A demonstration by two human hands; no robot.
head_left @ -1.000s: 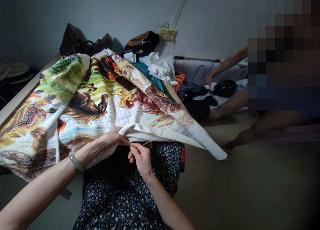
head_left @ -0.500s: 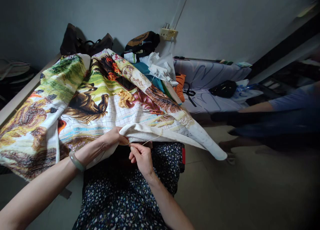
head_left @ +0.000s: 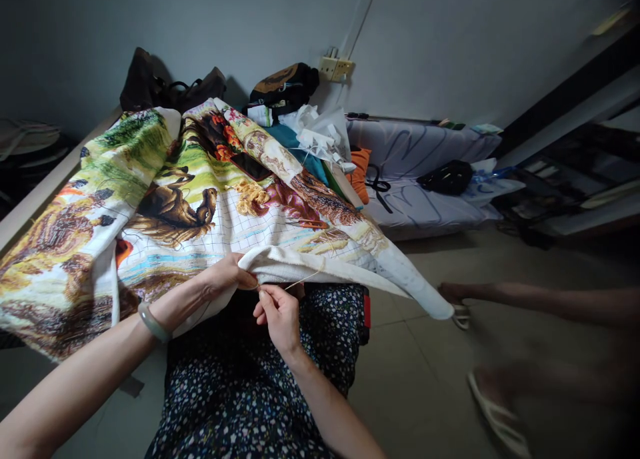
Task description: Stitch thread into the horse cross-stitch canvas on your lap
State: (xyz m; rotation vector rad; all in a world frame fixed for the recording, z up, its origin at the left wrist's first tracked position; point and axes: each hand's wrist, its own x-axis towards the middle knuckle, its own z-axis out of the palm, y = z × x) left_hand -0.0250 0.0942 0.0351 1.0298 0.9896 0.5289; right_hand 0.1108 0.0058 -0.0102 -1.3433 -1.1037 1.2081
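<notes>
The embroidery cloth (head_left: 200,199) lies draped over the table w/ its white folded edge (head_left: 300,259) on your lap, and a pale thread (head_left: 303,280) runs from that edge to your right hand (head_left: 277,312), whose thumb and forefinger are pinched shut on it; the needle itself cannot be made out. Your left hand (head_left: 225,276) is closed on the fold, thumb on top, so the step in hand looks like a stitch mid-pull (est. only), and the next move likely needs steady tension w/o puckering. No legible writing or brand on cloth, bags (head_left: 170,89) or wall socket (head_left: 336,66).
</notes>
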